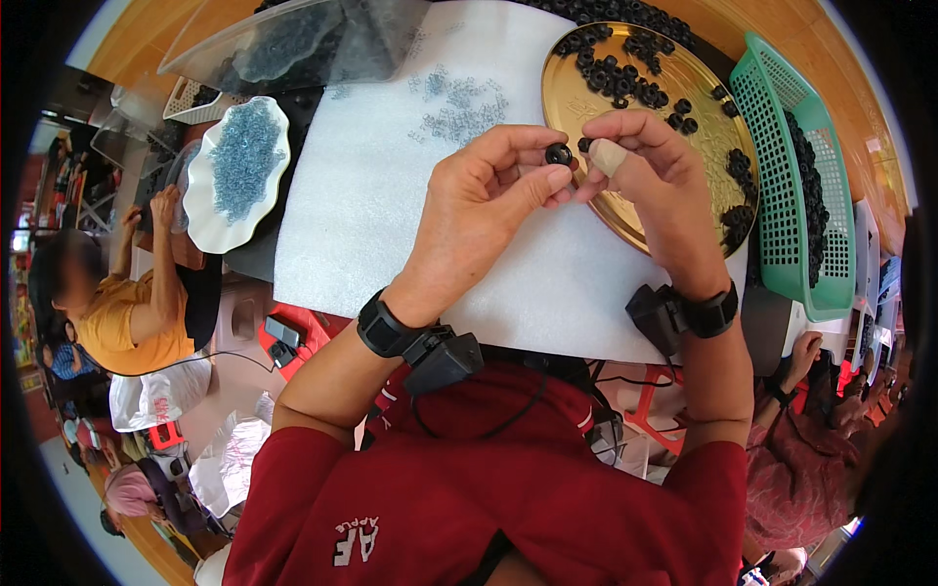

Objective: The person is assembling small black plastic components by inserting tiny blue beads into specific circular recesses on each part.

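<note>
Between the thumb and fingers of my left hand [479,190] is a small round black part [559,154] with a hole in its middle. My right hand [650,176] pinches another small black piece [585,145] close beside it; a beige wrap covers its thumb. Both hands are raised over the white foam sheet [342,244] and the near-left rim of a round gold tray [625,230]. Similar round black parts [635,88] lie loose on that tray. Beyond my left hand, small clear bluish pieces [459,105] are scattered on the foam; their exact kind is too small to tell.
A white scalloped dish [200,200] of bluish pieces stands at left, near a clear plastic bin [391,39]. At right is a green basket [831,303] holding black parts. Other people sit on both sides; one wears a yellow shirt [147,317]. Black devices [445,363] are strapped to my wrists.
</note>
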Tool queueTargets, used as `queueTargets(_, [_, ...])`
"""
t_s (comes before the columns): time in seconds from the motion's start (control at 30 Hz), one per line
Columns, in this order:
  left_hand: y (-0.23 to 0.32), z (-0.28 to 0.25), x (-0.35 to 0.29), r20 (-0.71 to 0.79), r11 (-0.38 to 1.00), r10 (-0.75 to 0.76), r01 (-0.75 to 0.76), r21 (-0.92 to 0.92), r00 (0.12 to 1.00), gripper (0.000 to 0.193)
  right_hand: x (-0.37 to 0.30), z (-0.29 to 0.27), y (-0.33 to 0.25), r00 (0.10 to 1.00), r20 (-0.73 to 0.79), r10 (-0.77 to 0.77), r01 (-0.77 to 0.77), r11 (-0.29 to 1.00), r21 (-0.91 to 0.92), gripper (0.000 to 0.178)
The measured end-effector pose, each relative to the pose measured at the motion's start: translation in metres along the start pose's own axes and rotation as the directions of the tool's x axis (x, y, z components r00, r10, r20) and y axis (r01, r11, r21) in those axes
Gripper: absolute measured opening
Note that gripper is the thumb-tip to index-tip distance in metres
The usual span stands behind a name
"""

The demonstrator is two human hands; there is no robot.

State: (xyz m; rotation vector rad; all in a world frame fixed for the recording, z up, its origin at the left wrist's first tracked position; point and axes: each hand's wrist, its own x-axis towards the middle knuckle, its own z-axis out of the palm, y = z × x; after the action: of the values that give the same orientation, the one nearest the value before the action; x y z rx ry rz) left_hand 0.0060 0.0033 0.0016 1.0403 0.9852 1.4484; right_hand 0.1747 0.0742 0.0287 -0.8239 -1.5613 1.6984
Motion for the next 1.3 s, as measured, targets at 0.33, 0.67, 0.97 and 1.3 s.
queueTargets(0.33, [0.002, -0.001, -0.001, 0.020, 0.995, -0.016, 0.014, 0.099, 1.000, 0.026, 0.000, -0.007, 0.005, 0.996, 0.086, 0.000, 0.002, 1.000, -0.023, 0.018])
queueTargets(0.67, [-0.003, -0.007, -0.001, 0.089, 0.952, 0.100, -0.122, 0.280, 0.991, 0.027, 0.003, -0.014, 0.006, 0.984, 0.159, 0.081, -0.101, 0.987, 0.123, 0.019])
queueTargets(0.97, [-0.001, -0.001, -0.002, 0.102, 0.977, 0.167, -0.179, 0.112, 0.981, 0.022, 0.007, -0.020, 0.012, 0.970, 0.238, -0.048, 0.013, 0.989, 0.145, 0.018])
queueTargets(1.3, [0.005, -0.008, -0.001, 0.214, 0.881, 0.319, -0.372, 0.291, 0.923, 0.027, 0.006, -0.022, 0.014, 0.937, 0.341, 0.072, -0.183, 0.934, 0.306, 0.025])
